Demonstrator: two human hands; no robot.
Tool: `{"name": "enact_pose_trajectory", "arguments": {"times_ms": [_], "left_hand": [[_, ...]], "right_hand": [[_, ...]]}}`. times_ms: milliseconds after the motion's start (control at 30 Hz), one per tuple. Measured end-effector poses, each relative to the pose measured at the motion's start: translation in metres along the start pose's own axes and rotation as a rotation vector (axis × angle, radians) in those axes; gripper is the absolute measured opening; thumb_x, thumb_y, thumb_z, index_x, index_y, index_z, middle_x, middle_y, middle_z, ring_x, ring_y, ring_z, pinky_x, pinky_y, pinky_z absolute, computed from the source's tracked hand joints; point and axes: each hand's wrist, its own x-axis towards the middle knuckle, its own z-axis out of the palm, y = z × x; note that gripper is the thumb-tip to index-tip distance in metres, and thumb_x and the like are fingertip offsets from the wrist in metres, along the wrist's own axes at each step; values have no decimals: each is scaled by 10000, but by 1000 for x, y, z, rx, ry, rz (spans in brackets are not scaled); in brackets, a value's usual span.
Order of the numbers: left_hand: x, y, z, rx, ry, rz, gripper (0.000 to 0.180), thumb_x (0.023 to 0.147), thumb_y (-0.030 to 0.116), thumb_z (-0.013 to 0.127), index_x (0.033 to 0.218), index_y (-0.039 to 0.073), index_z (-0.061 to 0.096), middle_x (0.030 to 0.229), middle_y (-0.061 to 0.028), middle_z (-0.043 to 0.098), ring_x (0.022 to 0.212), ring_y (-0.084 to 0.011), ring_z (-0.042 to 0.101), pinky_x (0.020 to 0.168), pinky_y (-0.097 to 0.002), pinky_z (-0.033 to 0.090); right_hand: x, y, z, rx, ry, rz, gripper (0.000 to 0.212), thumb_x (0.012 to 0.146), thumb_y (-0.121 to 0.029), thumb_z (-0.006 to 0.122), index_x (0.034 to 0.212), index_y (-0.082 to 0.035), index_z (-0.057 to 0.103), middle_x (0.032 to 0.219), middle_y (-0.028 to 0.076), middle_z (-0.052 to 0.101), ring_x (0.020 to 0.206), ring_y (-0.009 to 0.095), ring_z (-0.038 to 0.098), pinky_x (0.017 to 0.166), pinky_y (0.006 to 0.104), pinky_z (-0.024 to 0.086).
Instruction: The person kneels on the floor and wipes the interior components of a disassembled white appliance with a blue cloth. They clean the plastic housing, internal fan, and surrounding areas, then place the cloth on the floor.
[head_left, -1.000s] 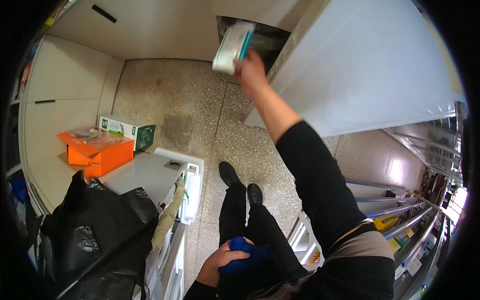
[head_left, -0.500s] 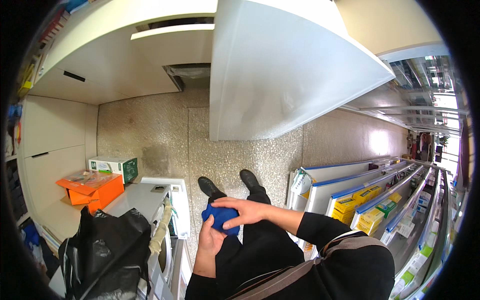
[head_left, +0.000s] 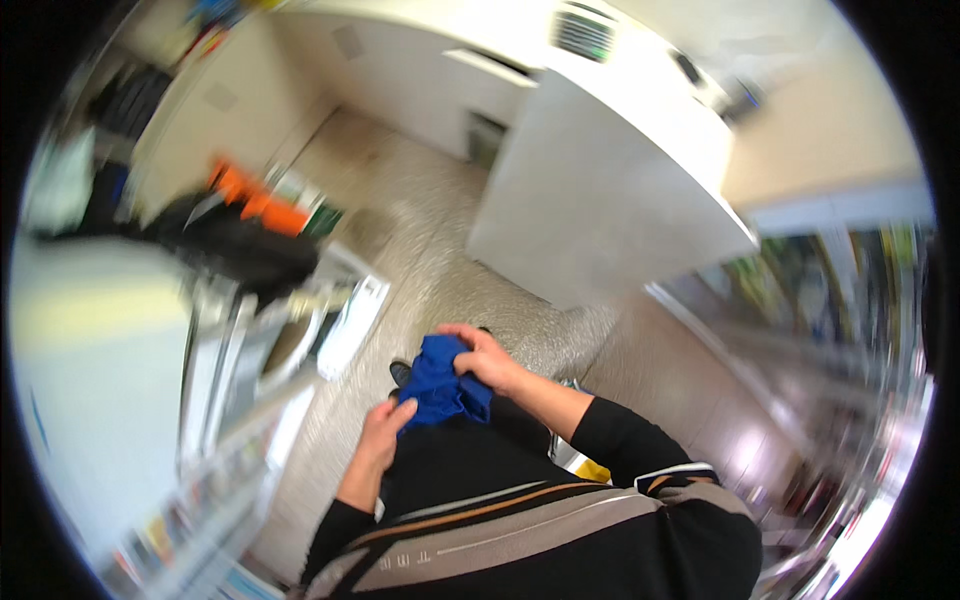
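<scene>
A crumpled blue cloth (head_left: 440,385) is stretched between my two hands in front of my body. My left hand (head_left: 381,432) pinches its lower left edge, thumb on top. Higher up and to the right, my right hand (head_left: 485,360) grips the cloth's upper right part, with the fingers partly behind it. The underside of the cloth is hidden. Below it, one dark shoe (head_left: 401,373) shows on the floor.
A white counter (head_left: 600,190) juts out ahead. At the left, a black plastic bag (head_left: 235,245) lies by an orange box (head_left: 275,213) and a green-and-white box (head_left: 322,220). Glass-fronted shelves (head_left: 800,300) stand at the right. The edges are blurred.
The view has swung round and tilted. The blue cloth, earlier bunched small between both hands, is now spread wider, and my hands have moved apart.
</scene>
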Motion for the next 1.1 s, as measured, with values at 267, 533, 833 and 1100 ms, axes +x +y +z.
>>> {"name": "enact_pose_trajectory", "arguments": {"times_ms": [267, 533, 833, 1100], "left_hand": [[-88, -109, -87, -873, 346, 293, 182, 944, 250, 630, 1024, 86, 633, 986, -75, 686, 944, -231, 669, 872, -398, 554], [-183, -290, -220, -1409, 644, 406, 349, 951, 431, 595, 1051, 100, 640, 1026, -109, 692, 963, -288, 665, 916, -455, 535], [-288, -428, -343, -188, 1029, 323, 500, 968, 406, 597, 1336, 69, 591, 1407, -135, 550, 1264, -260, 559, 1024, -379, 475], [-335, -359, -389, -1343, 373, 990, 888, 910, 636, 592, 1546, 93, 293, 1551, -108, 384, 1401, -284, 424, 1145, -464, 390]], "right_hand": [[-4, 40, 136, -487, -463, 426, 600, 895, -325, 695, 1324, 68, 546, 1194, 158, 647, 1060, 218, 628, 947, 326, 501], [1, 194, 307, -668, -641, 595, 538, 886, -370, 714, 1203, 56, 627, 1112, 134, 675, 976, 200, 644, 823, 344, 536], [-79, 316, 534, -773, -942, 729, 494, 886, -354, 738, 1230, -34, 586, 1149, 107, 615, 995, 227, 634, 761, 421, 573], [-74, 344, 621, -766, -1155, 619, 490, 899, -307, 734, 1257, -9, 581, 1145, 116, 637, 1034, 219, 636, 802, 387, 579]]}}
